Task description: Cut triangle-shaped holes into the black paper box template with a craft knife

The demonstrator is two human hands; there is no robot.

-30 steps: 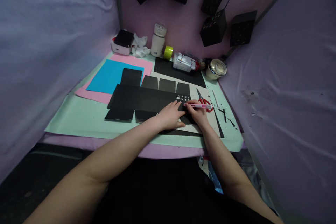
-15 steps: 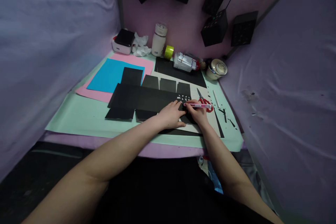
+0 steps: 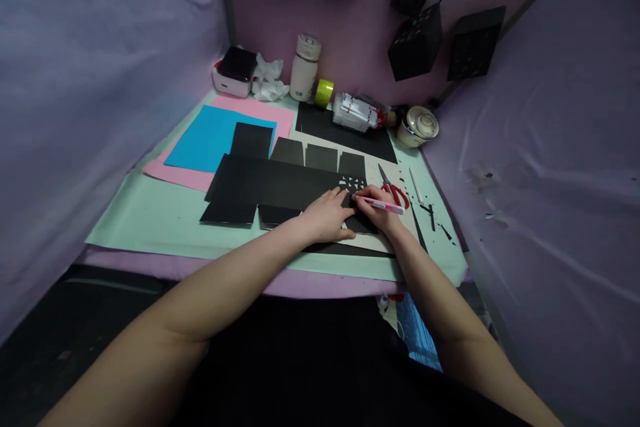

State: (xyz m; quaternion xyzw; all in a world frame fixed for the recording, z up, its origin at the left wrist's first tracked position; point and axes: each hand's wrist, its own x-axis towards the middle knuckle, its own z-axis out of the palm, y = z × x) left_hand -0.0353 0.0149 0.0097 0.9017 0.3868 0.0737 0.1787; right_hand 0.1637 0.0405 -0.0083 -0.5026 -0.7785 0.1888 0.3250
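Note:
A black cardboard sheet (image 3: 270, 181) with flaps along its edges lies across the table, and small cutouts (image 3: 353, 183) pierce its right end. My left hand (image 3: 327, 215) rests flat on this sheet with the fingers spread, just left of my right hand. Between the fingers and thumb of my right hand (image 3: 376, 205) is a slim pink craft knife (image 3: 387, 205), its tip down at the card below the cutouts; the blade is too small to make out. Red-handled scissors (image 3: 397, 195) lie partly open just beyond my right hand.
Blue paper (image 3: 200, 140) and pink paper (image 3: 187, 179) lie at left. Along the back stand a white bottle (image 3: 304, 73), yellow tape (image 3: 324, 93) and a lidded jar (image 3: 418, 128). A white pen (image 3: 416, 185) lies among black scraps at right. Black boxes (image 3: 417, 43) hang above.
The camera view has shifted slightly. My right hand has tilted the knife a little, its back end now lower. My left hand stays in place on the card.

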